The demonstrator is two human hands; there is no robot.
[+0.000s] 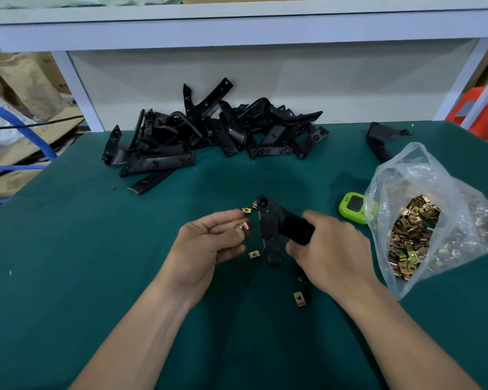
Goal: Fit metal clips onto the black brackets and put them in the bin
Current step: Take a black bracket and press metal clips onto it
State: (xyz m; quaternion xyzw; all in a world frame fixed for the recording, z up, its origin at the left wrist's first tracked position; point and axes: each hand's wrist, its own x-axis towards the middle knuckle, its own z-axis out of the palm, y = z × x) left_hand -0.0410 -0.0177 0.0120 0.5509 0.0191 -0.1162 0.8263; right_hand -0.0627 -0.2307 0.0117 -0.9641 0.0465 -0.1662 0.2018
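On green table, bracket pile, clip bag, white shelf.

head view | faces forward-down | close above left hand, right hand, table

Counts:
- held bracket: 1, in right hand
- lone bracket: 1, far right
- bracket pile: 1, too tangled to count
- pinched clip: 1, in left hand
- loose clips on mat: 4, possibly a 5th behind the held bracket
- clip bag: 1
- green timer: 1
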